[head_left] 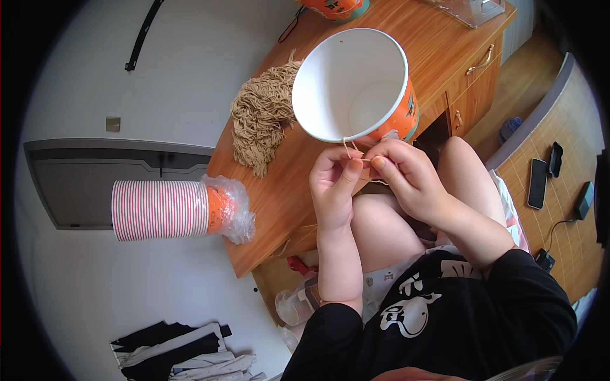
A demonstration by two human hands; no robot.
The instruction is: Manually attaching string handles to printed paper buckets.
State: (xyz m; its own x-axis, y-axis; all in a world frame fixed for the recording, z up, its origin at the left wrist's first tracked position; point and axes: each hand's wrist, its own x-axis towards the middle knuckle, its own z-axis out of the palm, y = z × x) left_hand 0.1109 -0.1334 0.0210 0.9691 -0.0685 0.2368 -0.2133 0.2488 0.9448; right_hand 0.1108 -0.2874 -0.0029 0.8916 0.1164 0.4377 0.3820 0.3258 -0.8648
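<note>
A large paper bucket [349, 86], white inside and orange outside, leans with its open mouth toward me on the wooden desk [438, 38]. At its near rim a thin tan cord [346, 145] is looped. My left hand [335, 184] pinches this cord between thumb and forefinger. Close beside it, my right hand [412, 179] pinches the cord too, and the fingertips of both hands nearly meet. Just under the rim, a bit of clear plastic shows behind my right fingers. Left of the bucket lies a loose heap of tan cords [264, 114].
A stack of striped paper buckets [159, 209], partly in clear plastic, is at the desk's left end. Another orange bucket [337, 7] stands at the back. On a side table to the right are a phone [537, 184], a small black case [556, 159] and a charger [544, 259].
</note>
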